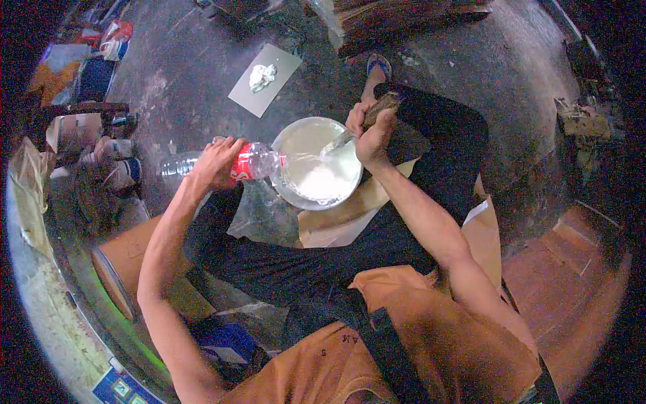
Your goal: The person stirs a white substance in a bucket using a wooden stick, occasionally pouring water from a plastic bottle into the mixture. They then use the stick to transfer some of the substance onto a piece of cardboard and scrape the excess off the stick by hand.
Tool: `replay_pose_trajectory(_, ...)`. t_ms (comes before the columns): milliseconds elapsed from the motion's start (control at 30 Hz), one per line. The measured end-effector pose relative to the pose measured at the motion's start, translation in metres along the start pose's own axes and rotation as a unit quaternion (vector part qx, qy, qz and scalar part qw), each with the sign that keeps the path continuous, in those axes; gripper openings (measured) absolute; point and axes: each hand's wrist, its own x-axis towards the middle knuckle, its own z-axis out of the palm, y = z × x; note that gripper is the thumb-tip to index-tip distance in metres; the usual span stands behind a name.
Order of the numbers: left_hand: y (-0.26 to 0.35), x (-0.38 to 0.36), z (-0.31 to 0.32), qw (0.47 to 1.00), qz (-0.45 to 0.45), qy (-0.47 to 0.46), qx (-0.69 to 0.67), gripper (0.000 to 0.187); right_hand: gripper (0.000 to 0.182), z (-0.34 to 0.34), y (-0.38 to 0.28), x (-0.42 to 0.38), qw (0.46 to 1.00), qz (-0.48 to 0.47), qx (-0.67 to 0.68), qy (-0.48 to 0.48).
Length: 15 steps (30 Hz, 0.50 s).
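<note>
My left hand (218, 163) is wrapped round a clear plastic bottle (261, 160) with a red label. The bottle lies nearly level, its mouth over the left rim of a round white bucket (278, 190). Inside the bucket is a pale liquid with a whiter powdery heap (321, 183) toward the near side. In my right hand (371, 138) is a wooden-handled stirring tool (340, 142), closed in the fist at the bucket's right edge. Its lower end is whitish and slants into the mixture; the tip's shape is hidden.
Beyond the bucket, a grey card (279, 69) lies on the floor with a white lump (262, 77) on it. Cardboard (336, 225) lies under the bucket's near side, between my legs. A brown cylindrical drum (128, 259) is at left, and stacked boards (404, 23) stand at the back.
</note>
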Motion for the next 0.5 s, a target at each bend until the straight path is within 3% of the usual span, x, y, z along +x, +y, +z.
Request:
replay_pose_trajectory(200, 0.0019, -0.0008, -0.0059, 1.0, -0.009, -0.017, 0.011, 0.077, 0.068, 0.0032, 0.0, 0.002, 0.998, -0.024, -0.053, 0.019)
replay_pose_trajectory(500, -0.0025, -0.0001, -0.0023, 0.999, -0.002, 0.001, 0.034, 0.076, 0.066, 0.0054, 0.0002, 0.0026, 1.0, -0.009, -0.016, 0.016)
